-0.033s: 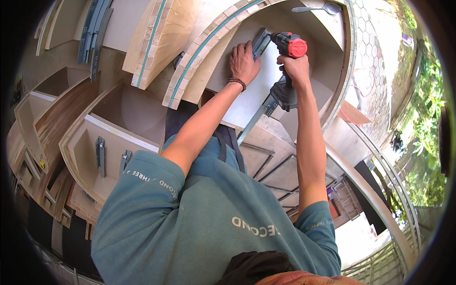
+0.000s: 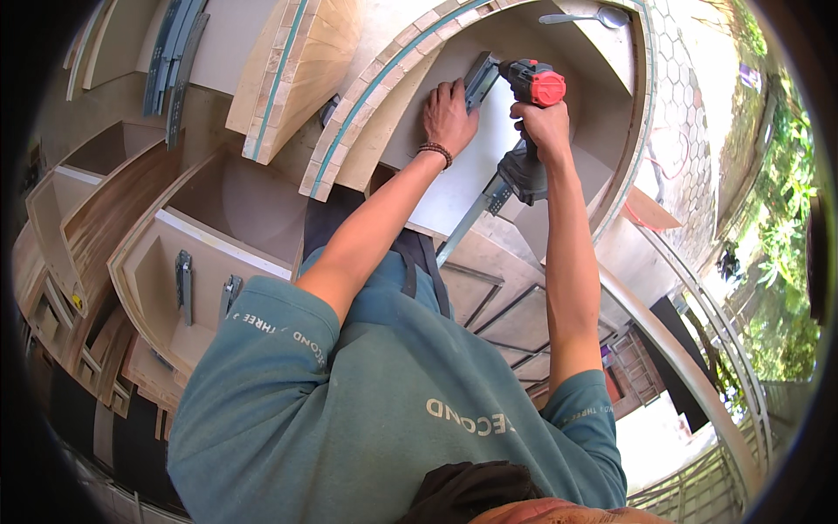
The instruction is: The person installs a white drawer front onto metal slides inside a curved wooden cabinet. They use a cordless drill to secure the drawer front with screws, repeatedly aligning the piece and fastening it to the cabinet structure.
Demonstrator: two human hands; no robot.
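Note:
My right hand is wrapped round the grip of a cordless drill, dark grey with a red part. The drill's nose points left and meets the far part of a metal drawer slide. My left hand has its fingers on that slide, steadying it against the white panel inside a curved cabinet. A second metal slide runs along the panel's near right edge, below the drill's battery. The screw, if one is at the tip, is too small to make out.
A spoon-like metal tool lies on the cabinet's far corner. Several loose slides are at the far left. Another curved cabinet with slides fitted inside stands to my left. Metal frames lie below the panel.

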